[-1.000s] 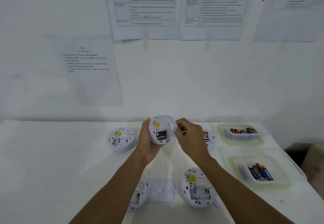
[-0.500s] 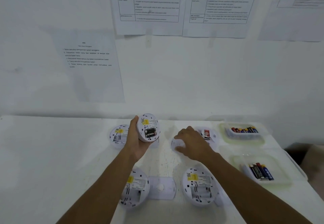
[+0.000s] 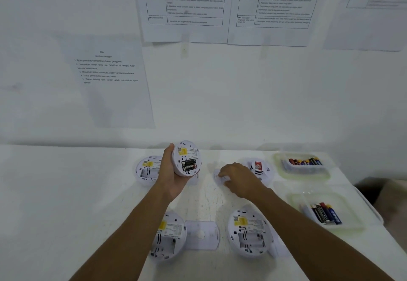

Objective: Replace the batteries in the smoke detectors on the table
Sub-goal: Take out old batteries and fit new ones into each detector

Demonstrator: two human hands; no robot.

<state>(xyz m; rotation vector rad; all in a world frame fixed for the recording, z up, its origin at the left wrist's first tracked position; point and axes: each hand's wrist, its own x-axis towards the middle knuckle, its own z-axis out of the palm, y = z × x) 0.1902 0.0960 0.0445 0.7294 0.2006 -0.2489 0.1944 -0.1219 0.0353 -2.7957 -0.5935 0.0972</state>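
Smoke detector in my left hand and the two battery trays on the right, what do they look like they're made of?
Smoke detector: likely moulded white plastic with a matte finish; the battery bay and slots are formed into the shell, and it shows no shine. Far tray and near tray: probably thin translucent plastic, slightly glossy; the table shows faintly through their pale greenish walls.

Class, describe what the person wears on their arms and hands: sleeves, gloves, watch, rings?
Nothing is worn. The left forearm and right forearm are bare down to the picture's lower edge, with no sleeve showing. The left hand and right hand have no gloves; no watch, bracelet or ring is visible.
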